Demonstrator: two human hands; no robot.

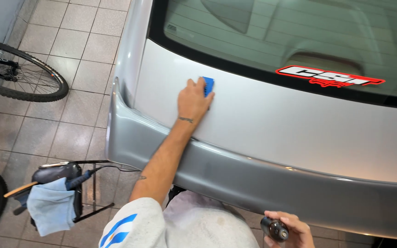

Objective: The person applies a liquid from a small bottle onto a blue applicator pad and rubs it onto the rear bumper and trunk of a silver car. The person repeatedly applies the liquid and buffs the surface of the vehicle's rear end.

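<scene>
Left hand point(193, 101) presses small blue rectangular applicator pad point(208, 85) flat against silver car tailgate point(272, 124), near its left edge below rear window. Right hand point(290, 232) grips small dark bottle point(274, 228) near bumper's lower edge.

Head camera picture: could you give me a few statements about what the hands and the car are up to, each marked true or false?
1. The left hand presses a blue applicator pad on the silver car's rear panel. True.
2. The right hand is empty. False: it holds a small dark bottle.
3. A bicycle wheel stands on the tiled floor left of the car. True.
4. The cloth draped at lower left is red. False: it is light blue.
5. The pad touches the rear window. False: it lies below the glass, on the paint.
</scene>
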